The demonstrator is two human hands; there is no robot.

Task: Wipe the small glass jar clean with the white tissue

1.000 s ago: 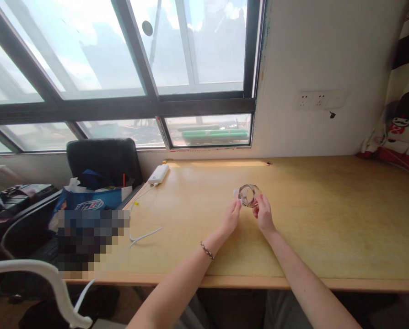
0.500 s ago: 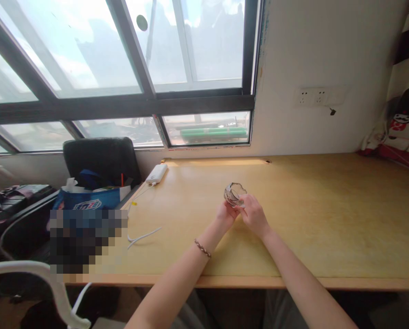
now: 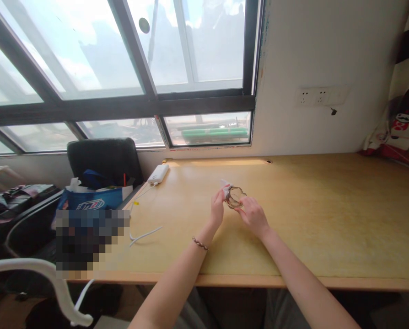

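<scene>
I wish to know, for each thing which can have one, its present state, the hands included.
Left hand, curled on the white cloth
Right hand, gripping the glass by its right side
Glass, held between the hands, opening toward the camera
White cloth, bunched against the glass; perhaps tissue
Power bank, lying flat, lead plugged in
Cable, lying curved on the desk
Bag, open at top
Window, cannot tell if shut

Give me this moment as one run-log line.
left hand: white cloth or tissue at glass dish left rim | right hand: grip on dish right rim | tabletop: white device, white cable
</scene>
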